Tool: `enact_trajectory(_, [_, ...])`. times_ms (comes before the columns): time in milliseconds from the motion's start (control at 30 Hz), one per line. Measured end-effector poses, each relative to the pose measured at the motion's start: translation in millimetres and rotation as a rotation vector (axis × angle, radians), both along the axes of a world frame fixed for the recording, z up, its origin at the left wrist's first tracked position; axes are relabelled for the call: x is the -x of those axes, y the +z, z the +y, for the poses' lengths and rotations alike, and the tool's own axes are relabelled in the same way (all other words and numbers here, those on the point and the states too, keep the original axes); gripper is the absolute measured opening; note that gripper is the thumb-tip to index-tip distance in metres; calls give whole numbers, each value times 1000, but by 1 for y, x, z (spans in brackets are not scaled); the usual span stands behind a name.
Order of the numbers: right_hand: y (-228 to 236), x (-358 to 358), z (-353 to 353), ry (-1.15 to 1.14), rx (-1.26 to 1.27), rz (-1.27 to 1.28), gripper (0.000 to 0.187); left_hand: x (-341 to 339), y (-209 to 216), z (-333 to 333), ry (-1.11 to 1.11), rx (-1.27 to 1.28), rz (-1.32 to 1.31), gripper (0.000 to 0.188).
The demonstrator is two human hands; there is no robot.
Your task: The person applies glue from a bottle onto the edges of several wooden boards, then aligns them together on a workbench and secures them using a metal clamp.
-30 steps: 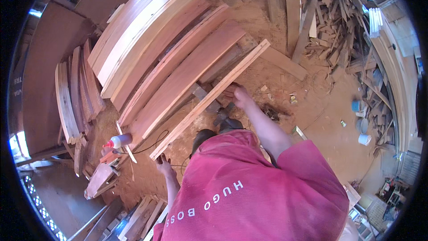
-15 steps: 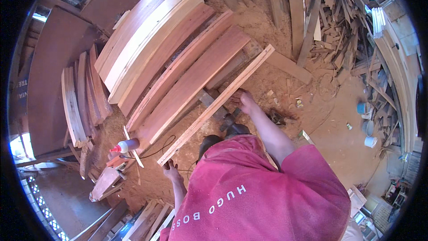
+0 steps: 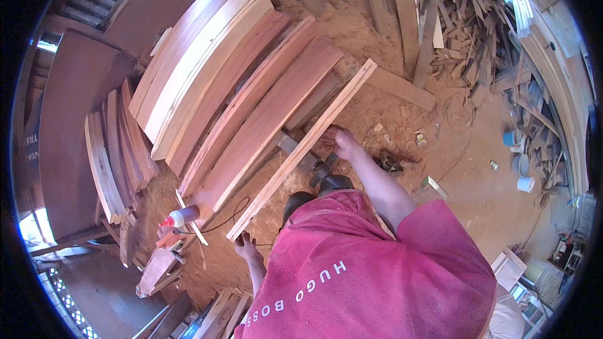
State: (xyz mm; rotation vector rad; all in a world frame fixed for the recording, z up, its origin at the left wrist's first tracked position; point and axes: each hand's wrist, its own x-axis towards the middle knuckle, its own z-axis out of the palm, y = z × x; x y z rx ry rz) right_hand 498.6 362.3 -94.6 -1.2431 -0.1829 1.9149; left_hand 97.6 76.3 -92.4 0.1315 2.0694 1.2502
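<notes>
Head view | narrow wooden board (image 3: pixel 301 152) slanted from near left to far right, right of the reddish plank (image 3: pixel 273 129) | left hand (image 3: pixel 249 250) at its near end, fingers partly curled; right hand (image 3: pixel 341 142) beside its right edge, fingers extended | fingertips were hidden; grip could not be told

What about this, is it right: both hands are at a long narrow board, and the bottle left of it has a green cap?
Not quite: in the head view, the cap is red, not green. The left hand and right hand are at the narrow board, the bottle left of it.
</notes>
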Motion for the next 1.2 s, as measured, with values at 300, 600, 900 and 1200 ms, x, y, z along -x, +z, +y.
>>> enact_trajectory(300, [-7,-3,-2,-4,-3,12,27,-5,4,4,-5,3,-8,34])
enact_trajectory(600, [-12,-4,0,-21,28,51,25,-2,2,4,20,23,4,33])
enact_trajectory(900, [-18,-10,-2,29,-1,16,22,4,-9,1,61,8,-9,30])
enact_trajectory(1200, [-42,-16,-7,29,-52,40,28,1,-4,4,30,12,-7,32])
